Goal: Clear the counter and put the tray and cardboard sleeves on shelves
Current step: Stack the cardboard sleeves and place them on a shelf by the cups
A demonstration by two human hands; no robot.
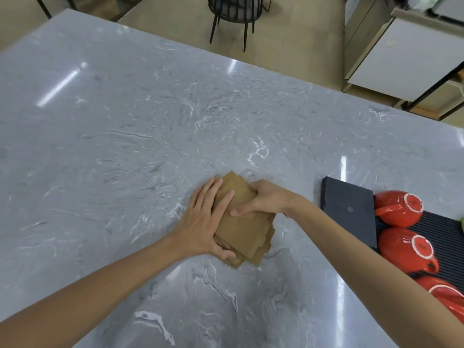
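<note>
Both forearms enter from the near edge and meet over a stack of brown cardboard sleeves lying flat on the grey marbled surface. Left hand lies along the stack's left side, fingers straight and spread across the top sleeve, thumb tucked against the near left edge. Right hand grips the far right part of the stack: fingers curled over its far edge, thumb pressed flat on top. Sleeve edges are fanned and uneven at the near right corner.

Right of the right hand, apart from the stack, a black tray rests on the surface. Touching its right side is a black perforated mat carrying upturned red cups, three of them partly or wholly in view.

Beyond the surface's far edge, well away from both hands, stand a black wire-frame chair on a tan floor and a pale cabinet.
</note>
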